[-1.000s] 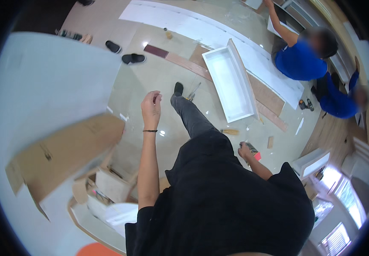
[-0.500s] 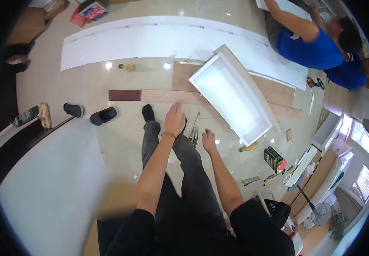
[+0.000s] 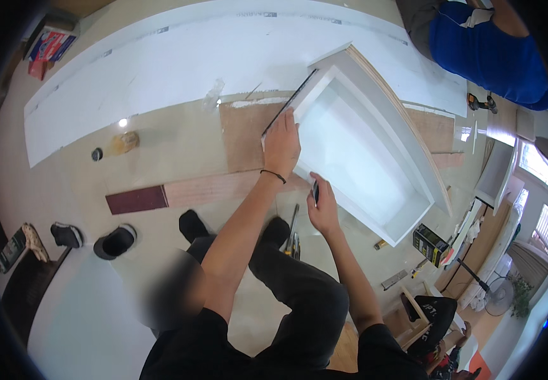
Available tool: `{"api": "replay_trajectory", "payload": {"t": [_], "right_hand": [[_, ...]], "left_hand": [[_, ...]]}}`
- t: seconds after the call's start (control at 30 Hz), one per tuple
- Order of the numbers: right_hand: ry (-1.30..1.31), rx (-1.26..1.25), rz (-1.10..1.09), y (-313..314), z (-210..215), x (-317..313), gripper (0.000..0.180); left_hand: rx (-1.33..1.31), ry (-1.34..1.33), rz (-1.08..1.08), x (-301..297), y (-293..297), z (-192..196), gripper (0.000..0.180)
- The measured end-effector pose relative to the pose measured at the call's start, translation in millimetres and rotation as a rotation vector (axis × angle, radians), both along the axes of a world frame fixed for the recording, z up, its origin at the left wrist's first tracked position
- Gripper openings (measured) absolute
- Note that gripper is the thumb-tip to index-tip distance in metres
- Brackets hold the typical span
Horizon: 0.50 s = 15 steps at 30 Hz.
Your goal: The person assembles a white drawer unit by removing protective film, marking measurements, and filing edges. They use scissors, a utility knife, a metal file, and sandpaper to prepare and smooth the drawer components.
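A long white drawer lies open side up on the floor, slanting from upper left to lower right. A black strip, apparently a drawer runner, follows its short left side. My left hand is closed on that side of the drawer, fingers along its edge by the strip. Beside the drawer's near edge, my right hand is curled around a small dark object whose kind I cannot make out. Hand tools with yellow parts lie on the floor by my foot, below my right hand.
Wooden boards and a long white sheet lie under and beyond the drawer. A bottle lies at left. A person in blue crouches at upper right near a cordless drill. A black box stands at right.
I have leaned forward and down toward the drawer. My left hand has come onto the drawer's left side. My right hand has moved up to its near edge.
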State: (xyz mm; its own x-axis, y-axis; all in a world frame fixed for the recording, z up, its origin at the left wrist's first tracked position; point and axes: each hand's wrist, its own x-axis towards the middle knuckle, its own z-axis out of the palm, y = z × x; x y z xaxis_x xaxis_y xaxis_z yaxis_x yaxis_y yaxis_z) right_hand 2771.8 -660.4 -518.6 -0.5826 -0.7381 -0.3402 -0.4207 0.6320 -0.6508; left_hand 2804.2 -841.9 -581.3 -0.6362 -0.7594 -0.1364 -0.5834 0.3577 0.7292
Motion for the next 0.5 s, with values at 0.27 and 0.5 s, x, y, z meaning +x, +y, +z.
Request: {"api": "replay_trajectory", "payload": {"t": [0.27,0.5], "right_hand": [[-0.077,0.019,-0.023,1,3,2,0.055],[-0.067,0.008,-0.074,1,-2,4,0.049]], "left_hand": [[-0.276,0.317,-0.204,-97,-59,-5,0.046],[-0.234,0.39,-0.164,-54,-36,-22,0.047]]}}
